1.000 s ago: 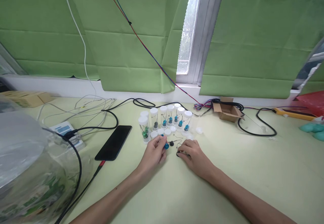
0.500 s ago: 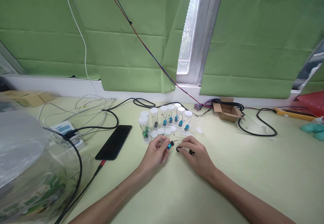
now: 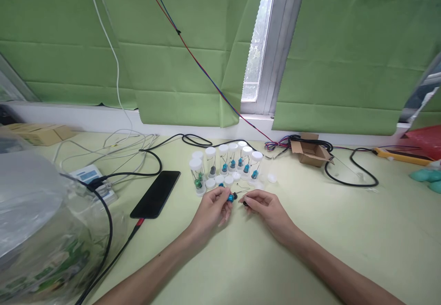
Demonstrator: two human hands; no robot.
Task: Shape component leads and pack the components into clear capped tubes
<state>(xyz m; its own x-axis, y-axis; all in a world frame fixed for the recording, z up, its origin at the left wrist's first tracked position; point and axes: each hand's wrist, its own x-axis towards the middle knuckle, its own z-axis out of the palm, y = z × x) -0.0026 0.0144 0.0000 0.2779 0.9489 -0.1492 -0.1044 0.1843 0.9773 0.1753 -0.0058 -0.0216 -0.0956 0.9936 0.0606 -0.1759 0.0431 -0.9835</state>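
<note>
My left hand (image 3: 212,207) pinches a small blue piece (image 3: 230,198) between thumb and fingertips; a dark round part (image 3: 235,195) sits at its right end. Just to the right, my right hand (image 3: 268,207) is closed on a small black piece (image 3: 245,202), mostly covered by the fingers. A narrow gap separates the two pieces. Thin bent wires (image 3: 243,189) show just beyond the hands. Behind them stand several clear tubes (image 3: 254,168) with white caps, holding blue, green or dark pieces with thin stems. Loose white caps (image 3: 211,183) lie in front of the tubes.
Left of my hands lies a black phone (image 3: 155,194) with a cable plugged in. A big clear plastic bag (image 3: 31,213) fills the left foreground. Black cables (image 3: 193,138) run along the back, near a small open cardboard box (image 3: 312,153) at the right.
My right fingers have curled in and turned around the black piece, so less of it shows. The left hand has barely moved and still holds the blue piece.
</note>
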